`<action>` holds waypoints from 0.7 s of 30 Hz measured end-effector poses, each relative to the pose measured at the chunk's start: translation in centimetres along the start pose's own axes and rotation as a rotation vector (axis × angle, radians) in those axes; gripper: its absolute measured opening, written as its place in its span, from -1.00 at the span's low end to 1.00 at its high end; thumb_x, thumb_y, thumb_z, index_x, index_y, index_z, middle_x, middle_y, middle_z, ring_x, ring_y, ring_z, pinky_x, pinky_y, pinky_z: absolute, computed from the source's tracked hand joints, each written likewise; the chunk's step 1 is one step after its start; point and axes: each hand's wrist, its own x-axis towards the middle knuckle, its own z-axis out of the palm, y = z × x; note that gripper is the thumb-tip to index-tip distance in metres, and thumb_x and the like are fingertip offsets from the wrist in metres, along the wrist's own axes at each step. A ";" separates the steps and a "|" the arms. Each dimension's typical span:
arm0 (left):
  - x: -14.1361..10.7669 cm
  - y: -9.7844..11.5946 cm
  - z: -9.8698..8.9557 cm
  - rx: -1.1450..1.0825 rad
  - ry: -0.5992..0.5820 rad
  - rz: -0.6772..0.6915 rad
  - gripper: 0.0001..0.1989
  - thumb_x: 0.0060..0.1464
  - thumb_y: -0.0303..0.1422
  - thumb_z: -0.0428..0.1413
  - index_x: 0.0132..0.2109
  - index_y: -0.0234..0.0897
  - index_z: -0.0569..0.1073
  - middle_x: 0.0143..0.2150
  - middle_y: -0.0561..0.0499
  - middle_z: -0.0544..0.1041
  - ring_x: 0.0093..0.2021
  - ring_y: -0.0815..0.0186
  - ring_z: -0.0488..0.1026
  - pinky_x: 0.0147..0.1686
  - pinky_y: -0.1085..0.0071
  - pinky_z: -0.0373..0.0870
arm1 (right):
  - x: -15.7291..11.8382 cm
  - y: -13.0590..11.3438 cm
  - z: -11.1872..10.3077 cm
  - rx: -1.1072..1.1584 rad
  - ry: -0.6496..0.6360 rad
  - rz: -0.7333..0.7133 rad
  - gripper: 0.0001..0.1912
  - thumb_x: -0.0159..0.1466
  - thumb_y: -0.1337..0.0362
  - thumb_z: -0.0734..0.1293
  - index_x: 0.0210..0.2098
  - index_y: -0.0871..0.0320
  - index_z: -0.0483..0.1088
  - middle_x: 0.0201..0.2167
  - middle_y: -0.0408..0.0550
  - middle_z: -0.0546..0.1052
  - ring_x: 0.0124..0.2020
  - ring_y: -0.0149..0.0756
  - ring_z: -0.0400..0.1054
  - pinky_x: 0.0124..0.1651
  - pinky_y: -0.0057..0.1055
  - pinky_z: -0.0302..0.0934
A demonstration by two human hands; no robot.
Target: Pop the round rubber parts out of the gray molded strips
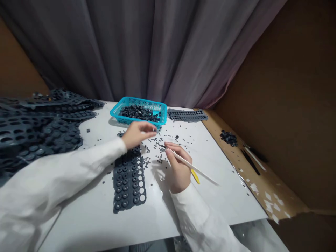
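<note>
My left hand (138, 134) hovers over the far end of a perforated dark rubber sheet (125, 189), just in front of the blue basket (164, 117). Its thumb and fingers come together in a pinch; whatever sits at the tips is too small to name. The sheet carries rows of raised rings, with a row of open holes along its right side. In my right hand (180, 168) is a thin white stick tool (201, 171) with a dark tip pointing toward small black discs (157, 155) scattered on the white table. A yellow strip (195, 176) shows beside that hand.
Small black parts (139, 112) fill the basket. More dark rubber sheets (39, 129) are heaped at left, and a punched sheet (187, 115) lies behind right. Along the brown right-hand board are a black pile (229, 138), black tweezers (250, 161) and white scraps (269, 203).
</note>
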 end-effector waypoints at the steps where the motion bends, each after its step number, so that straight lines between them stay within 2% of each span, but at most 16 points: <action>1: -2.4 1.0 0.1 -0.066 0.010 -0.063 -0.70 -0.11 -0.21 0.22 -0.27 -0.36 0.53 -0.35 -0.04 0.56 -0.35 0.31 0.44 -0.27 0.38 0.38 | -0.2 -0.5 -0.1 0.003 -0.013 -0.021 -0.96 0.16 0.35 0.35 -0.39 0.12 0.47 -0.25 -0.02 0.55 -0.12 -0.22 0.42 -0.05 -0.21 0.30; 4: -7.6 3.6 0.2 -0.156 0.031 -0.201 -0.70 -0.14 -0.22 0.25 -0.27 -0.33 0.54 -0.39 -0.02 0.56 -0.38 0.34 0.45 -0.33 0.42 0.39 | -1.2 -1.7 -0.2 0.019 -0.134 -0.102 -0.87 0.16 0.41 0.35 -0.32 0.08 0.46 -0.18 -0.03 0.54 -0.10 -0.21 0.42 -0.06 -0.20 0.32; 6: -9.0 4.8 -0.1 -0.121 0.022 -0.204 -0.74 -0.15 -0.23 0.26 -0.32 -0.31 0.55 -0.43 0.01 0.55 -0.40 0.36 0.44 -0.35 0.45 0.38 | -1.7 -2.1 -0.1 0.031 -0.208 -0.161 -0.82 0.15 0.45 0.34 -0.29 0.06 0.46 -0.16 -0.04 0.55 -0.09 -0.21 0.43 -0.05 -0.19 0.32; 10: -8.9 5.5 -0.7 -0.016 0.005 -0.170 -0.80 -0.15 -0.25 0.27 -0.35 -0.26 0.57 -0.45 0.05 0.56 -0.42 0.38 0.44 -0.38 0.48 0.36 | -2.1 -2.3 0.0 0.061 -0.269 -0.220 -0.76 0.15 0.49 0.33 -0.26 0.03 0.45 -0.15 -0.08 0.55 -0.08 -0.23 0.43 -0.03 -0.18 0.31; 17: -9.0 5.7 -0.6 0.081 0.025 -0.100 -0.82 -0.15 -0.28 0.27 -0.34 -0.23 0.57 -0.43 0.09 0.57 -0.43 0.41 0.45 -0.37 0.52 0.37 | -1.8 -2.4 -0.3 0.017 -0.280 -0.292 -0.76 0.15 0.48 0.33 -0.25 0.04 0.44 -0.14 -0.06 0.55 -0.08 -0.22 0.43 -0.04 -0.14 0.33; 21: -9.0 5.8 -0.6 0.105 0.034 -0.059 -0.86 -0.13 -0.32 0.26 -0.34 -0.22 0.56 -0.42 0.11 0.58 -0.41 0.43 0.46 -0.35 0.55 0.37 | -1.6 -2.6 -0.5 -0.030 -0.354 -0.354 -0.71 0.13 0.52 0.32 -0.21 0.06 0.42 -0.11 -0.02 0.54 -0.07 -0.19 0.42 -0.06 -0.12 0.35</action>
